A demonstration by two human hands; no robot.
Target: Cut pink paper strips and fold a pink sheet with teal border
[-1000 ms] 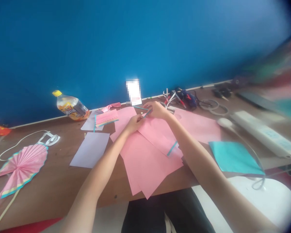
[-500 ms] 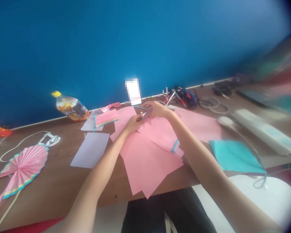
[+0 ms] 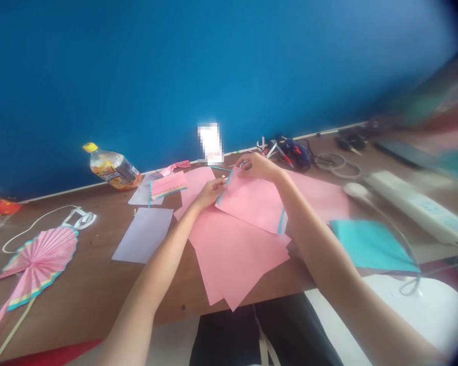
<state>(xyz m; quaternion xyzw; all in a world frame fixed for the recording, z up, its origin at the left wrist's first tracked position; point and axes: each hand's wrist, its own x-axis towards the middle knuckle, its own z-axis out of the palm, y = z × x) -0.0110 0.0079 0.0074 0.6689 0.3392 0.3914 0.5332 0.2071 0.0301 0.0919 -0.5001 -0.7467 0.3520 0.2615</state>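
A pink paper sheet (image 3: 252, 201) with a narrow blue strip along its left edge and another at its right end lies over other pink paper (image 3: 232, 259). At the lower part of the left blue-edged side, my left hand (image 3: 210, 193) pinches the sheet. My right hand (image 3: 257, 166) is closed on the top of that same edge, fingers bent down. A thin blue strip (image 3: 218, 168) rests just beyond the hands. My right forearm covers part of the sheet's right end.
Left of the papers are a pink folded fan (image 3: 41, 264), a white sheet (image 3: 143, 236), a small pink striped piece (image 3: 168, 186) and a tilted bottle (image 3: 112, 170). Teal paper (image 3: 372, 246), a power strip (image 3: 420, 208) and scissors (image 3: 353, 145) are on the right.
The pink sheet has shifted slightly right, and its left blue edge shows more fully. My right hand has moved right, away from my left, which has shifted little.
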